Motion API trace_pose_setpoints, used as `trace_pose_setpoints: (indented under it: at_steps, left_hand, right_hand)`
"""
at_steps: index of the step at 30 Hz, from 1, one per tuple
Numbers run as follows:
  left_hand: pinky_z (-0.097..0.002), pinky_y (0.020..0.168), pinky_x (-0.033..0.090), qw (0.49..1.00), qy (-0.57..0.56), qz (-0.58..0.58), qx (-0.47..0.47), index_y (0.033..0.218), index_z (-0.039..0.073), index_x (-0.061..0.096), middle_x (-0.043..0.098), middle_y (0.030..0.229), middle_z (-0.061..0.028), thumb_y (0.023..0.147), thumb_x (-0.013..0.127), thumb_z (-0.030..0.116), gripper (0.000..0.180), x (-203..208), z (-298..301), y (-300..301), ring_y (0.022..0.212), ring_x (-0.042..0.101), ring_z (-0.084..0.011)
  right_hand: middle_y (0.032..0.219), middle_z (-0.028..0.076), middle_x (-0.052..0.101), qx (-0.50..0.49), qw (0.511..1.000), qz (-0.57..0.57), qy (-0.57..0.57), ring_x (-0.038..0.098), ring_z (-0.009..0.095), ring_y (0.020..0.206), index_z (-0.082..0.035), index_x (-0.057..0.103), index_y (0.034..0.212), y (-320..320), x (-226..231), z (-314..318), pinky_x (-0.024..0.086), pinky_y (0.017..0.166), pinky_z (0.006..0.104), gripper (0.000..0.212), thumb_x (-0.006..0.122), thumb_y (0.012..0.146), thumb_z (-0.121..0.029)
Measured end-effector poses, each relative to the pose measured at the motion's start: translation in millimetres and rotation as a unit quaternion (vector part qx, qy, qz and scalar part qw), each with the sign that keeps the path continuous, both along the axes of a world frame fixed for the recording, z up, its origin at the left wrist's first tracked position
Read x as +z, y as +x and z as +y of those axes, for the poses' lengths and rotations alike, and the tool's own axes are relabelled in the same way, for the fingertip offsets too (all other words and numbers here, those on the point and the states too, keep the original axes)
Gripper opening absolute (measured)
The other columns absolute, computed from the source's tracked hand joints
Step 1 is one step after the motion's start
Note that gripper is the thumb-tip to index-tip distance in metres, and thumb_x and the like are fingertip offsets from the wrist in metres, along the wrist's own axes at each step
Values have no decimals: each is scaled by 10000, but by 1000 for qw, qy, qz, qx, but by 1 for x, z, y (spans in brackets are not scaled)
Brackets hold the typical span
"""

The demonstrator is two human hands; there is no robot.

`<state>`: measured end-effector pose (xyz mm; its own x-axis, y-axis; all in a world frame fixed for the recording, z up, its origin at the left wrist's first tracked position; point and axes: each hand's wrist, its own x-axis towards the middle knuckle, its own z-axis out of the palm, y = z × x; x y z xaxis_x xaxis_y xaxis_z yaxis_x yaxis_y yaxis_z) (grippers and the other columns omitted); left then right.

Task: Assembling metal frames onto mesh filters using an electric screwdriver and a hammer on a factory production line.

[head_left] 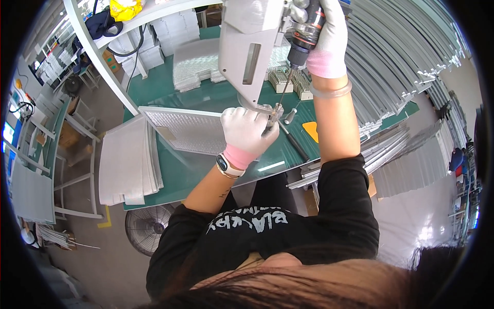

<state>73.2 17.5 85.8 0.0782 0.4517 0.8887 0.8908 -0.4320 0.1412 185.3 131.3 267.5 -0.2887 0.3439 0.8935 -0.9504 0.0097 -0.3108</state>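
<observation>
While both gloved hands work over the green mat, these lines tell how things stand:
Left hand: the left hand (246, 130), in a white knit glove with a pink cuff and a dark round wristwatch below it, is curled shut around the lower corner of the pale grey sheet-metal bracket (246, 49)
Right hand: the right hand (329, 38), gloved the same way with a clear bangle on the wrist, is wrapped tight around the black and grey electric screwdriver (304, 32) at 12 o'clock
Bracket: smooth, matt, folded flat plate with a narrow upright slot in its face; it stands tilted at 12 o'clock, its low corner meeting the left fingers near the centre
Screwdriver: ribbed round barrel, thin steel bit (284, 87) slanting down to the bracket's low corner
Mat: glossy green table mat (180, 170), smooth and reflective
Mesh panel: silvery perforated metal panel (188, 131), finely dimpled, lying flat just at 9 o'clock of the left hand
Stack: grey flat sheets (126, 162) piled at 9 o'clock, overhanging the table edge
Strips: long thin aluminium strips (396, 56) fanned out at 2 o'clock
Scraper: small orange plastic piece (311, 130) on the mat at 3 o'clock of the left hand
</observation>
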Motion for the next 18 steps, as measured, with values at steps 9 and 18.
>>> trace_pose_setpoints:
  at_steps: [9, 18]
  left_hand:
    - [-399, 592, 340, 999, 2, -16, -44, 764, 166, 708, 605, 625, 35, 634, 727, 196, 136, 8, -3, 0, 549, 546, -205]
    - [-370, 585, 388, 991, 28, -66, -108, 741, 124, 652, 558, 623, -3, 631, 731, 154, 139, -7, 3, -1, 569, 515, -225]
  right_hand:
    - [676, 3, 548, -235, 938, -240, -87, 509, 90, 550, -101, 570, 878, -6, 9, -25, 374, 456, 205, 379, 547, 974, -467]
    - [701, 19, 506, -168, 954, -249, 19, 460, 77, 512, -20, 459, 1307, -35, -32, -38, 378, 457, 221, 638, 569, 932, -524]
